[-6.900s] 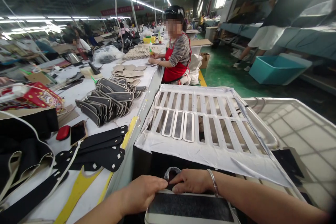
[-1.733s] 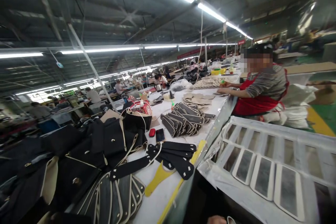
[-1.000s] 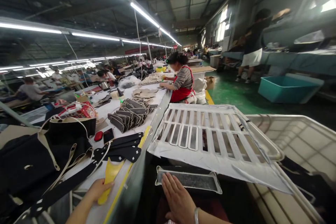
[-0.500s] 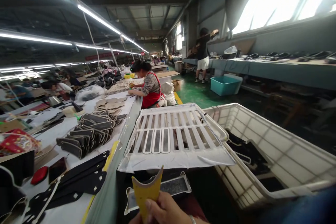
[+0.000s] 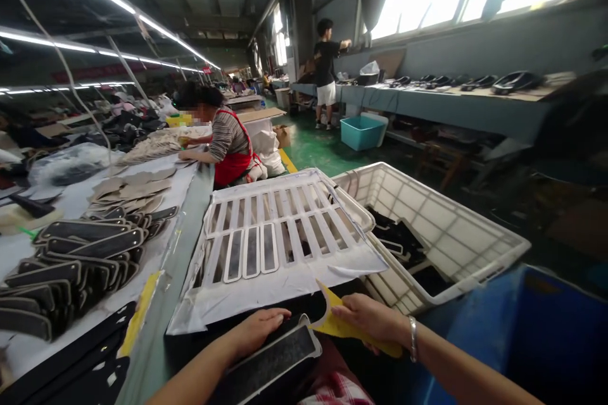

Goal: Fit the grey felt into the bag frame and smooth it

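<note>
My right hand (image 5: 365, 316) grips a yellow scraper (image 5: 349, 327) with a curved, notched end. One tip of the scraper touches or nearly touches the right end of a dark panel with a pale rim (image 5: 278, 357), which lies low at my lap. My left hand (image 5: 259, 329) rests along the far side of this panel, fingers stretched out and close together. Beyond both hands is a slotted white rack (image 5: 308, 269), where several dark strips with white borders (image 5: 251, 253) lie side by side over the slots.
A white basket (image 5: 479, 221) holding dark pieces stands right of the rack. On the table (image 5: 183, 228) at left are stacked dark rimmed pieces (image 5: 90, 247) and black cut parts (image 5: 71, 348). A person in a red apron (image 5: 232, 145) sits ahead; another person (image 5: 327, 69) stands farther off.
My right hand has moved right with the scraper, which has swung from upright to slanting. My left hand has come into fuller view over the panel. The whole view has turned right.
</note>
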{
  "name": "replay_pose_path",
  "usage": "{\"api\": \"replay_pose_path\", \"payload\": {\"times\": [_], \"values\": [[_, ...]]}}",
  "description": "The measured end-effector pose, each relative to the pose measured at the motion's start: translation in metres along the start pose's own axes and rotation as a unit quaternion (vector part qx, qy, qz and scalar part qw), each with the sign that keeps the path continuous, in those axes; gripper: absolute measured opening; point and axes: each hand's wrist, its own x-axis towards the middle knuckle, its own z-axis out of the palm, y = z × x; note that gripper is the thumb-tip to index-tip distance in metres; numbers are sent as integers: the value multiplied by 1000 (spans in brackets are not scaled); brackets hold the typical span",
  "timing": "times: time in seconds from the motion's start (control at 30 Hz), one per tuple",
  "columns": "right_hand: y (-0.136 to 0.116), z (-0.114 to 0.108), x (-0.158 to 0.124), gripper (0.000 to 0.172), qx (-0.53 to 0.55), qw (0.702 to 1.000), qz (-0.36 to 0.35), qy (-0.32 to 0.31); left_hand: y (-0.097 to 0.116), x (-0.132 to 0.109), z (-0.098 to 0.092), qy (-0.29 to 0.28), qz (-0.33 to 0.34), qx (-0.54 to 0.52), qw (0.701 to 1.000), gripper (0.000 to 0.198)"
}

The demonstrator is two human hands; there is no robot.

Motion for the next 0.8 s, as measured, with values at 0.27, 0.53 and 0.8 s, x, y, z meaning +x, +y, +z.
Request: {"api": "replay_pose_path", "payload": {"times": [0.27,0.53,0.8], "values": [[-28,26,44,23,-347,929,-82,98,-8,36,-4,-178,-41,-151,972,45],[-22,46,74,29,-436,873,-162,147,-18,60,-4,-281,-61,-233,929,58],[-29,35,93,34,-448,865,-219,49,-35,74,-7,-348,138,-163,913,67]]}}
